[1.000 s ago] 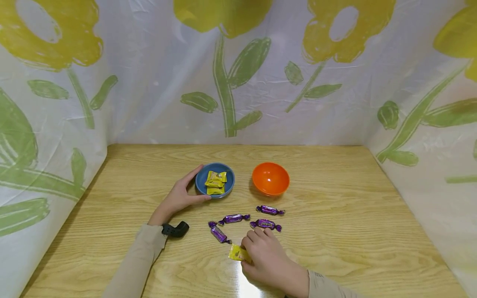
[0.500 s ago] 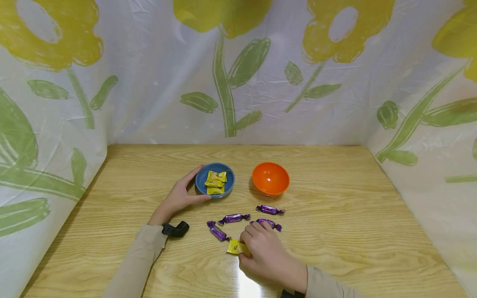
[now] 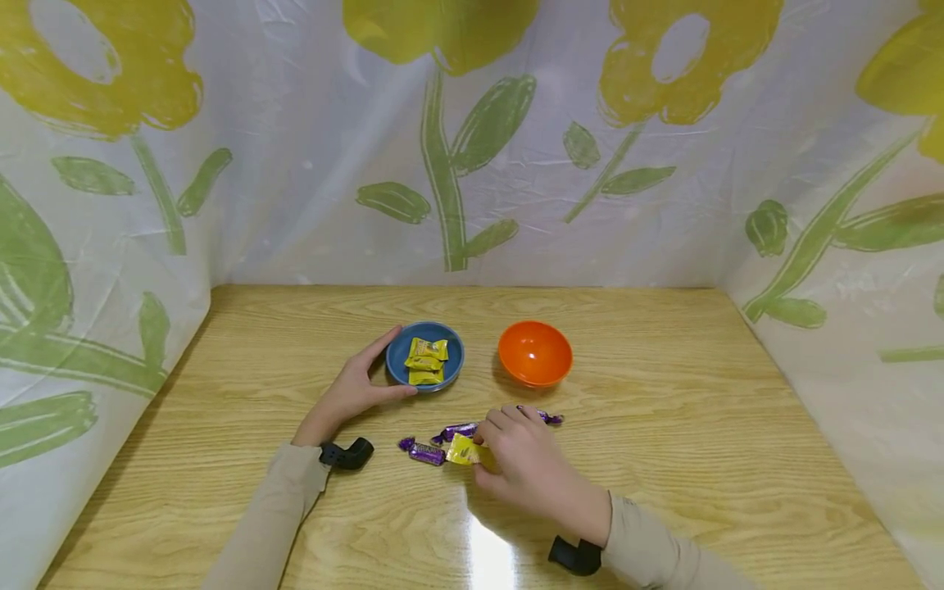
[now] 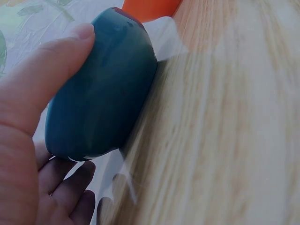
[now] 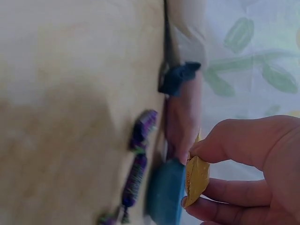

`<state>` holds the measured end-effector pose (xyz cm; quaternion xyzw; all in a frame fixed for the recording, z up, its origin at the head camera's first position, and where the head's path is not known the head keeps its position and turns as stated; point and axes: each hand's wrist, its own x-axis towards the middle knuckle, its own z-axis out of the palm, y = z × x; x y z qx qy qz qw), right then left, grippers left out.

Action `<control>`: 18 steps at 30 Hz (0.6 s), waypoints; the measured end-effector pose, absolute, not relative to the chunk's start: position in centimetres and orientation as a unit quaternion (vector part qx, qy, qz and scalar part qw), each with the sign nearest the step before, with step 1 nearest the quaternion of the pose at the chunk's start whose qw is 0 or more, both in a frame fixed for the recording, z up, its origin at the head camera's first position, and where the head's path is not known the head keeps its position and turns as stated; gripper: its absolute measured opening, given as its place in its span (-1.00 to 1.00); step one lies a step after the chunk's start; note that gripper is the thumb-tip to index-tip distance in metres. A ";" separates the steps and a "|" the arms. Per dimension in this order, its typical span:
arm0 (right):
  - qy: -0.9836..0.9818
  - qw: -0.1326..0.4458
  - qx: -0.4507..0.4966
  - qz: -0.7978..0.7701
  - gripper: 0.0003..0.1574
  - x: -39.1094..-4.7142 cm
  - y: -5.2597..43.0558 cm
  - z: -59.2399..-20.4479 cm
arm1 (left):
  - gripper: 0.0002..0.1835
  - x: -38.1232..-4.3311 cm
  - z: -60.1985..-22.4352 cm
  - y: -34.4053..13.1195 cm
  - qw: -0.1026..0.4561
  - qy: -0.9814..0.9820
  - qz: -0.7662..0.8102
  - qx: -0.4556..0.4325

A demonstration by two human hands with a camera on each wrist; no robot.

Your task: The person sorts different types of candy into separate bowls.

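My left hand (image 3: 357,387) holds the blue bowl (image 3: 397,355) from its left side, thumb at the near rim and fingers at the far rim. In the left wrist view the thumb presses the bowl's outer wall (image 4: 105,89). Three yellow-wrapped candies (image 3: 426,363) lie inside it. Between thumb and fingers, my right hand (image 3: 529,460) pinches another yellow-wrapped candy (image 3: 463,450), seen close in the right wrist view as a small packet (image 5: 197,178). Purple twist-wrapped candies (image 3: 426,452) lie below and around this hand, which partly covers them.
To the right of the blue bowl stands an orange bowl (image 3: 535,354) with nothing in it. The wooden table (image 3: 686,426) is bordered at the back and sides by a white sheet (image 3: 295,205) with printed flowers. Both wrists wear black bands (image 3: 348,454).
My right hand has moved forward with the yellow candy, now covering one purple candy. The leftmost purple candy has shifted forward and turned more level. My left hand stays at the blue bowl.
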<state>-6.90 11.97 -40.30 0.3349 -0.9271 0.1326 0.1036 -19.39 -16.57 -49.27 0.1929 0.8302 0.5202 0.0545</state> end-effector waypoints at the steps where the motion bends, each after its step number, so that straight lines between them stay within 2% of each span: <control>1: -0.926 0.107 0.335 0.135 -0.74 -7.2 11.9 -40.1 | 0.11 -19.4 -49.3 -16.6 0.054 0.830 0.520 0.192; 9: -0.921 0.131 0.333 0.156 -0.77 -10.7 10.8 -38.5 | 0.11 -19.5 -49.5 -16.6 0.048 0.832 0.519 0.192; 18: -0.921 0.107 0.334 0.170 -0.76 -15.4 9.0 -38.5 | 0.10 -19.3 -49.3 -16.6 0.054 0.822 0.531 0.197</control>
